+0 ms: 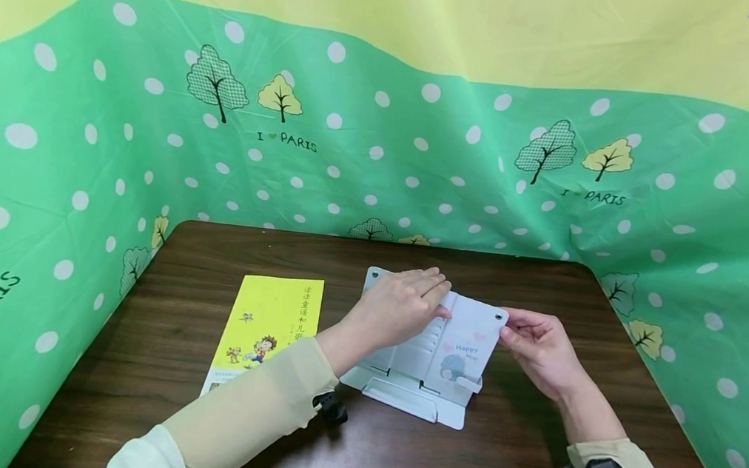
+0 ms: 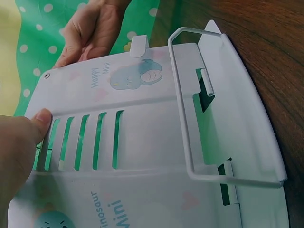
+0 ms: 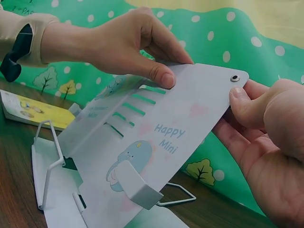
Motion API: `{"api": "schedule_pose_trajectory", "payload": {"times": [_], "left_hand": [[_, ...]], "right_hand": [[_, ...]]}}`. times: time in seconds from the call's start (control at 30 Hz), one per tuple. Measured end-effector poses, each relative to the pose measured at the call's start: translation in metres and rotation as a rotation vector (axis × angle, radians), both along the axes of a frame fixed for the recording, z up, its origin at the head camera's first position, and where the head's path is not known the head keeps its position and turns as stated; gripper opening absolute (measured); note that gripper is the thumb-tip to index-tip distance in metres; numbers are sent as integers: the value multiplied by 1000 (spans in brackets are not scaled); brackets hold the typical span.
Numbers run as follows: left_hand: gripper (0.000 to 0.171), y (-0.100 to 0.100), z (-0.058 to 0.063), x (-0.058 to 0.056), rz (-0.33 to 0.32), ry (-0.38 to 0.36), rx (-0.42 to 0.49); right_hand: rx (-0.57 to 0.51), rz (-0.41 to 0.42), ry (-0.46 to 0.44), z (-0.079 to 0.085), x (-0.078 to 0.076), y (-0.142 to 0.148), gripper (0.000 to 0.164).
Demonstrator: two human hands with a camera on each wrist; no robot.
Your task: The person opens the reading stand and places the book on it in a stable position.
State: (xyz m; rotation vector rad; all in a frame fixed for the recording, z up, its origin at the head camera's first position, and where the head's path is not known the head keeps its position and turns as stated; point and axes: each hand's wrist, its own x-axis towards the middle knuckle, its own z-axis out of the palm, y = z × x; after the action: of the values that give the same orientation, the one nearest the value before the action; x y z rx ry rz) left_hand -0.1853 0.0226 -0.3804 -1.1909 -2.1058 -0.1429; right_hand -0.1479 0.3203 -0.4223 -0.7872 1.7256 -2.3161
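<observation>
First, the head view looks down on a dark brown wood-grain table in front of a green cloth with white dots and a yellow upper part. Toward the table's left edge lies a bright yellow rectangular book, partly covered by a beige sleeve. To its right, near the table's far edge, a white folding book stand leans back. The left hand is clamped on the stand's upper edge, and the right hand pinches its upper right corner.

Next, the left wrist view shows the stand close up: a column of narrow slots, a pale blue cartoon animal beside the words "Happy Mini", and a white wire loop above the bottom ledge. The left thumb lies on the front beside the slots; that hand's fingers are hidden.

Lastly, in the right wrist view, each thumb presses the front of the tilted panel with fingers behind it, the right thumb just beside a round metal eyelet
</observation>
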Motion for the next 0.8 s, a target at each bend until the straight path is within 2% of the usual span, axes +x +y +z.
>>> {"api": "schedule_pose_trajectory", "payload": {"times": [0.2,0.43,0.67,0.8], "left_hand": [[41,1,-1,-1,-13,-14,20],[41,-2,-2,-2,-12,-63,67],[42,-5,-1,-6,-57,-71,107],[44,-6,-2,-7,-66,-73,122]], "right_hand": [[19,27,-9,-2,1,-1,39],[67,-14,17,-3,5,-5,32],[7,13,90,0,8,-11,33],[4,15,102,1,10,-12,33]]}}
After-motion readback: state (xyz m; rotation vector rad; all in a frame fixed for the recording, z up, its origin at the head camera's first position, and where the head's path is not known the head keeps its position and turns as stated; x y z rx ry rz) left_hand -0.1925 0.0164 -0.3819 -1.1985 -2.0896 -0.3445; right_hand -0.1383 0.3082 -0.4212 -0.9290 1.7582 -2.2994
